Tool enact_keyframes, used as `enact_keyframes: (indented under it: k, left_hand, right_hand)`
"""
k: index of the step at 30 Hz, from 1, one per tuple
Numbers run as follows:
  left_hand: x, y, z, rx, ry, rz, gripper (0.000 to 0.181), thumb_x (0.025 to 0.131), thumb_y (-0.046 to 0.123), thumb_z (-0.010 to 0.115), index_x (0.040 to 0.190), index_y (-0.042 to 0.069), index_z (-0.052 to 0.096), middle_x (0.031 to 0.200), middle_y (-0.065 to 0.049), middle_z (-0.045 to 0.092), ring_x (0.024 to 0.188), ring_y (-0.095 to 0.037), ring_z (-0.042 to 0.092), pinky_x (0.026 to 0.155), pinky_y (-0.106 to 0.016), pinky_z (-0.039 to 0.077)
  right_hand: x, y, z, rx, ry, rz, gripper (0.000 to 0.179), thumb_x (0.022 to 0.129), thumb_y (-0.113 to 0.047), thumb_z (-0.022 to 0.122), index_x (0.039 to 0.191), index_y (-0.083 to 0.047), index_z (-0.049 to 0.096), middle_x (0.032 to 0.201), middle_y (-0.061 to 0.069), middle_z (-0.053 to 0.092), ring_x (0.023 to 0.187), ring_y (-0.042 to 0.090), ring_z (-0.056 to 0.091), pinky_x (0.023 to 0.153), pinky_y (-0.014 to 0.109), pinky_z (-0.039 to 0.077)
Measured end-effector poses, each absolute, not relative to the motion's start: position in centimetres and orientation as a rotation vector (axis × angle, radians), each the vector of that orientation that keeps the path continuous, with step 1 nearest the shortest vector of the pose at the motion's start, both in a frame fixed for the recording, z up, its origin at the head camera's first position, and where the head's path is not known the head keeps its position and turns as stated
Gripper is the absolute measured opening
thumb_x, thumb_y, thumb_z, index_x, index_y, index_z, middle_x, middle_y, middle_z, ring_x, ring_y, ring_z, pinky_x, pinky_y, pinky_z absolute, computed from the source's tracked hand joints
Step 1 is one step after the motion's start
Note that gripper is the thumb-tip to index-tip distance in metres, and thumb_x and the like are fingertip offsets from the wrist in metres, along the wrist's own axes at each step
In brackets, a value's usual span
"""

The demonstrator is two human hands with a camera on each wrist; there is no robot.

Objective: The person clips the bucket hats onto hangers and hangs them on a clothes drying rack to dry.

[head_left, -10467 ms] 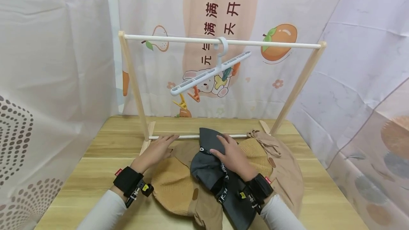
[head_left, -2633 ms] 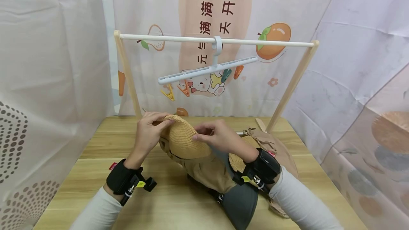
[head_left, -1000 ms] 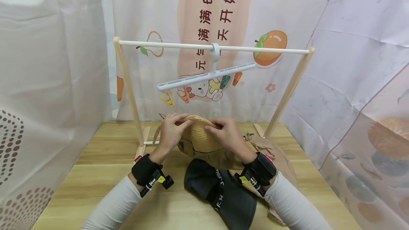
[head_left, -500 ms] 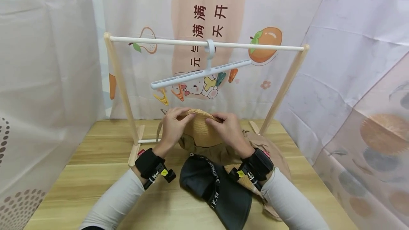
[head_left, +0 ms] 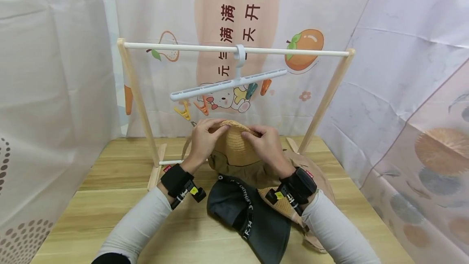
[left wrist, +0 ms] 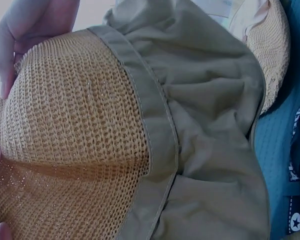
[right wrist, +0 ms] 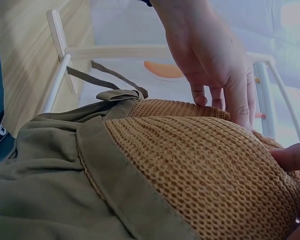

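Both hands hold up a sun hat [head_left: 238, 148] with a yellow woven straw part and a tan cloth part. My left hand [head_left: 203, 139] pinches the straw edge on the left, thumb toward me. On the right, my right hand [head_left: 266, 144] pinches the same edge. In the left wrist view the straw weave [left wrist: 75, 110] joins a stitched cloth band [left wrist: 157, 120]. A cloth tie [right wrist: 110, 80] trails from the hat in the right wrist view. Above the hands hangs a light blue hanger [head_left: 229, 86], with yellow [head_left: 183, 111] and orange [head_left: 202, 106] clips under its left end.
The hanger hooks over the white rail [head_left: 176, 47] of a wooden rack [head_left: 326, 103]. Below the hands lies a dark grey hat [head_left: 253, 219] with a lettered strap. Another tan and straw hat [head_left: 311, 170] lies to the right. Green [head_left: 251, 91] and orange clips hang under the hanger's right arm.
Earlier the hands rested over the piled hats. The tan and straw hat came off the pile and was raised toward the hanger, uncovering the dark hat. Over the last half second it rose slightly.
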State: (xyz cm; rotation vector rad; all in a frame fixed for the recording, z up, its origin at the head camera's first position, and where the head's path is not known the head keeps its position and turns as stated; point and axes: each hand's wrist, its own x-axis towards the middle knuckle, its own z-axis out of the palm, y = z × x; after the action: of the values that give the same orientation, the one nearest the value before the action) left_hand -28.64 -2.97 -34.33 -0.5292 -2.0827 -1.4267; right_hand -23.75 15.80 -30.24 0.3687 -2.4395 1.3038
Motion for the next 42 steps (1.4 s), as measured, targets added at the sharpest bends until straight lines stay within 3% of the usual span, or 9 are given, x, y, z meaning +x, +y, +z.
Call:
enact_keyframes:
  k: [8, 18, 26, 37, 42]
  left_hand:
    - [-29.5, -2.0, -34.0, -0.568, -2.119, -1.378, 0.026, 0.087, 0.027, 0.074, 0.109, 0.015, 0.075, 0.11, -0.006, 0.072, 0.098, -0.023, 0.058, 0.081, -0.035, 0.045]
    - [-30.1, -1.2, -34.7, -0.618, -2.11, -1.383, 0.029, 0.092, 0.025, 0.069, 0.117, 0.011, 0.072, 0.113, -0.007, 0.07, 0.094, -0.021, 0.06, 0.08, -0.034, 0.053]
    - [-30.5, -0.8, -35.6, -0.641, -2.115, -1.301, 0.033, 0.093, 0.023, 0.067, 0.124, 0.011, 0.068, 0.123, -0.01, 0.067, 0.115, -0.027, 0.059, 0.088, -0.041, 0.052]
    - [-32.1, -0.3, -35.6, -0.636, -2.127, -1.245, 0.031, 0.096, 0.024, 0.063, 0.123, 0.01, 0.068, 0.116, -0.012, 0.068, 0.1, -0.028, 0.059, 0.081, -0.04, 0.046]
    - [-33.0, -0.3, -35.7, -0.613, -2.111, -1.277, 0.029, 0.097, 0.023, 0.062, 0.12, 0.009, 0.07, 0.093, -0.012, 0.067, 0.083, -0.025, 0.052, 0.072, -0.033, 0.036]
  right_hand:
    - [-24.2, 16.6, -30.2, 0.309, -2.416, 1.257, 0.018, 0.089, -0.018, 0.071, 0.102, -0.006, 0.077, 0.096, 0.015, 0.075, 0.081, 0.024, 0.07, 0.067, 0.029, 0.054]
    - [-24.7, 17.4, -30.4, 0.295, -2.393, 1.238, 0.016, 0.09, -0.015, 0.071, 0.098, -0.004, 0.078, 0.092, 0.015, 0.075, 0.077, 0.022, 0.069, 0.065, 0.027, 0.052]
    - [-24.8, 18.1, -30.5, 0.246, -2.404, 1.228, 0.017, 0.09, -0.018, 0.07, 0.1, -0.006, 0.078, 0.094, 0.015, 0.075, 0.081, 0.024, 0.07, 0.068, 0.031, 0.054]
    - [-25.6, 18.6, -30.6, 0.208, -2.346, 1.206, 0.017, 0.088, -0.019, 0.072, 0.096, -0.004, 0.078, 0.094, 0.014, 0.076, 0.083, 0.025, 0.07, 0.067, 0.027, 0.052]
    - [-26.0, 18.9, -30.6, 0.198, -2.334, 1.187, 0.016, 0.088, -0.018, 0.072, 0.094, -0.004, 0.078, 0.093, 0.014, 0.075, 0.083, 0.025, 0.069, 0.069, 0.028, 0.051]
